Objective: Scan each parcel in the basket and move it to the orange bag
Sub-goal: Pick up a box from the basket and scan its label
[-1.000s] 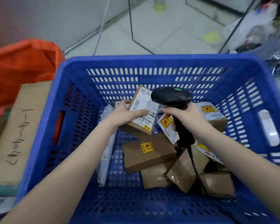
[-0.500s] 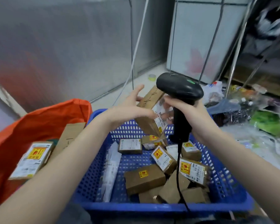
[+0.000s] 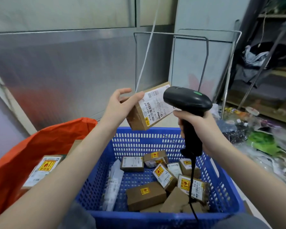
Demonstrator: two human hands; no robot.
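My left hand [image 3: 120, 105] holds a small brown cardboard parcel [image 3: 149, 107] up above the blue basket [image 3: 149, 141], its white barcode label turned toward me. My right hand [image 3: 198, 128] grips the handle of a black barcode scanner [image 3: 186, 100], whose head sits just right of the label; a green light shows on top. Its black cable hangs down into the basket. Several brown parcels [image 3: 146, 195] with yellow stickers lie on the basket floor, plus a white mailer [image 3: 113, 180]. The orange bag [image 3: 40, 146] stands open at the left with a labelled parcel [image 3: 43, 169] inside.
A grey panelled wall runs behind the basket. A bent wire frame [image 3: 205, 47] stands against a pale panel at the back. Crumpled plastic bags and clutter [image 3: 261, 141] cover the floor at the right, under wooden shelves [image 3: 274, 113].
The parcel has come up out of the basket and its label has turned to face the scanner. My view has tilted upward, so the basket now sits lower in the frame.
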